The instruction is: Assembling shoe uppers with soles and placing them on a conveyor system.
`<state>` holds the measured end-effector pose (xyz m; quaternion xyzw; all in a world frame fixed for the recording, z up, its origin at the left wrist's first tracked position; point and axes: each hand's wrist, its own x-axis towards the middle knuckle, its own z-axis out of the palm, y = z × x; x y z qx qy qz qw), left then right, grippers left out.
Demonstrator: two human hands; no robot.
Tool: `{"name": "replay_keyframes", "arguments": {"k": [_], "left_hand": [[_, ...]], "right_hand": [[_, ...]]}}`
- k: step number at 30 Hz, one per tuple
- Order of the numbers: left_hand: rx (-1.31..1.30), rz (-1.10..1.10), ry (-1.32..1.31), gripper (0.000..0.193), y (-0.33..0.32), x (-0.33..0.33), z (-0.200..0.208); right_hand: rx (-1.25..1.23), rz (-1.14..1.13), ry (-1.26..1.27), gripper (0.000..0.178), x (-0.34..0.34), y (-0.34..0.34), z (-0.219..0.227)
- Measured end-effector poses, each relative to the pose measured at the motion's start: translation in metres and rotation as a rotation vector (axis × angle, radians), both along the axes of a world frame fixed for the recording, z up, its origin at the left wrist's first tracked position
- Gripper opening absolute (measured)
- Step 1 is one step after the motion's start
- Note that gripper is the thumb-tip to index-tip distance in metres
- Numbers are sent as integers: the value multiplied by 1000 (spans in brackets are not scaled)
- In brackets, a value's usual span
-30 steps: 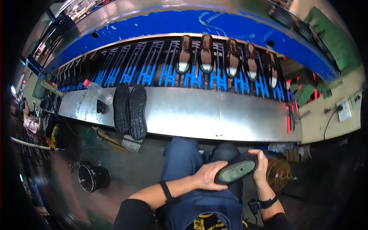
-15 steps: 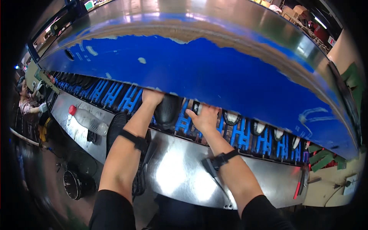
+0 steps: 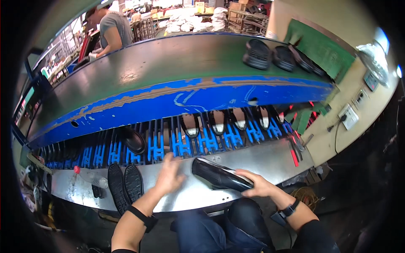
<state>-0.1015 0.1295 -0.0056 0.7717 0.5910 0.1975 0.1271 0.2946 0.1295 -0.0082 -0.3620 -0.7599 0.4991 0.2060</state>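
Note:
My right hand (image 3: 258, 184) is closed round one end of a black shoe (image 3: 215, 173), which lies on its side over the metal ledge (image 3: 177, 196). My left hand (image 3: 169, 175), somewhat blurred, hovers left of the shoe with nothing in it and its fingers apart. Farther left, two black shoe soles (image 3: 133, 183) rest side by side, treads up, across the ledge. Behind the ledge runs a row of blue metal racks (image 3: 156, 145). A black shoe (image 3: 134, 140) sits among them at the left, and several shoes with pale linings (image 3: 218, 120) stand toward the right.
A blue panel (image 3: 160, 105) overhangs the racks, below a green belt (image 3: 177, 59) carrying several black soles (image 3: 257, 55) at right. A plastic bottle (image 3: 95, 178) lies at the ledge's left; red-handled tools (image 3: 294, 152) lie at its right. Another person (image 3: 114, 31) stands beyond the belt.
Both hands have drawn back from the racks toward me. My right hand now holds a black shoe. The head view has shifted, showing more of the belt and the soles on it.

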Motion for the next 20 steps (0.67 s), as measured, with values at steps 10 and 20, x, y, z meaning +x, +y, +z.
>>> {"name": "replay_keyframes", "arguments": {"k": [10, 20], "left_hand": [[807, -492, 114, 48, 92, 234, 259], [686, -346, 46, 28, 170, 214, 294]], "right_hand": [[687, -586, -109, 67, 68, -92, -62], [606, -631, -15, 69, 63, -94, -74]]}}
